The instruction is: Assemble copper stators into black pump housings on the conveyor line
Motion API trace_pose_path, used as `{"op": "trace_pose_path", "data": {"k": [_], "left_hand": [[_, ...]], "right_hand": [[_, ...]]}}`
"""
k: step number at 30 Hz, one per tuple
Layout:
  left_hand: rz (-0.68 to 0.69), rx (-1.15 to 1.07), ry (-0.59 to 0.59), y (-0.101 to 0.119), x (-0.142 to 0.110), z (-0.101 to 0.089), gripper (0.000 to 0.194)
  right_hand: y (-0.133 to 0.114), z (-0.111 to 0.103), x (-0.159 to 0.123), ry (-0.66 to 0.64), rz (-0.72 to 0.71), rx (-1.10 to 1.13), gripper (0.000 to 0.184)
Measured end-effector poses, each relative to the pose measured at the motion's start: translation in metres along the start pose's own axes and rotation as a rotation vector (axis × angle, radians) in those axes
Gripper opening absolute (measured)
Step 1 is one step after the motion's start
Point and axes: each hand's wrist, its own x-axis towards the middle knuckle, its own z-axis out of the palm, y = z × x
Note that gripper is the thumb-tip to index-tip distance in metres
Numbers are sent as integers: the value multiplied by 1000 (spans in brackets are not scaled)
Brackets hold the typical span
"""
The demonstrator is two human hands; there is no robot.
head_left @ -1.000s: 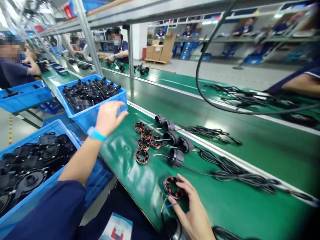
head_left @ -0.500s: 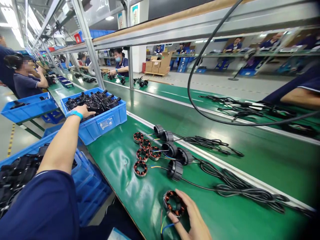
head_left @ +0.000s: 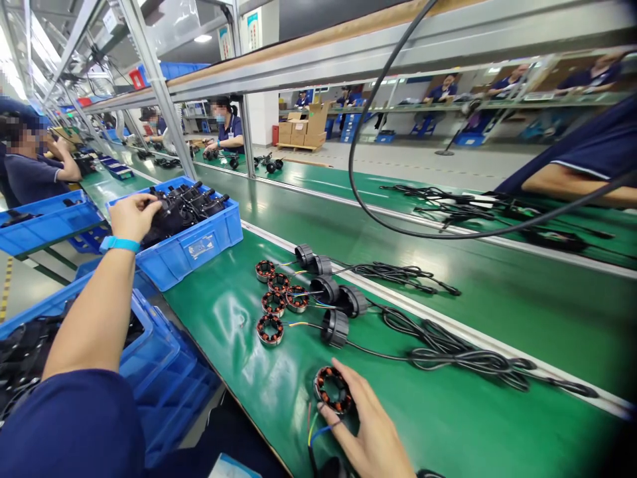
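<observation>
My left hand (head_left: 133, 216), with a light-blue band at the wrist, is over the near-left side of a blue bin (head_left: 199, 249) of black molded parts (head_left: 192, 202). Its thumb and fingertips are pinched together against the dark parts; whether one is in the pinch I cannot make out. At the lower middle, my right hand (head_left: 368, 418) has thumb and fingers around a motor stator (head_left: 333, 390) with copper windings, tilted above the green bench. Colored wires (head_left: 313, 435) hang from this stator. Several more stators (head_left: 270, 330) lie beyond it, wired to black ribbed caps (head_left: 335, 328).
Coiled black cables (head_left: 462, 358) stretch right from the caps along a white rail (head_left: 398, 302). A black cable loop (head_left: 352, 159) hangs in front. Stacked blue crates (head_left: 169, 378) with black parts stand at my left. Across the bench is a co-worker's arm (head_left: 572, 179).
My left hand has risen a little from among the parts, its fingers drawing into a pinch. My right hand keeps the stator. The view has shifted slightly right.
</observation>
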Motion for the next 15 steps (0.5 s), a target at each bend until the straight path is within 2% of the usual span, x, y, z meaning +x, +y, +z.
{"op": "trace_pose_path", "data": {"k": [2,3,6,7,9,12,15], "left_hand": [[32,-169,88,19,-15,-3,45],[38,-258,87,30,-23,-2,50],[19,-505,-69,64,-57,17,61],[5,-575,-166,75,-74,28,62],[-33,-704,-430,99,-118,55,61],[-74,-849,-872,133,-201,92,60],[-45,-937,-1159,159,-282,115,65]], "right_hand": [[-1,-3,1,45,-26,-9,50],[-3,-6,0,71,-41,-12,49],[-15,-21,-4,148,-75,-1,51],[-20,-28,-6,189,-91,9,55],[-34,-43,-10,301,-135,24,63],[-53,-66,-17,488,-181,21,71],[-66,-88,-28,608,-161,24,73]]}}
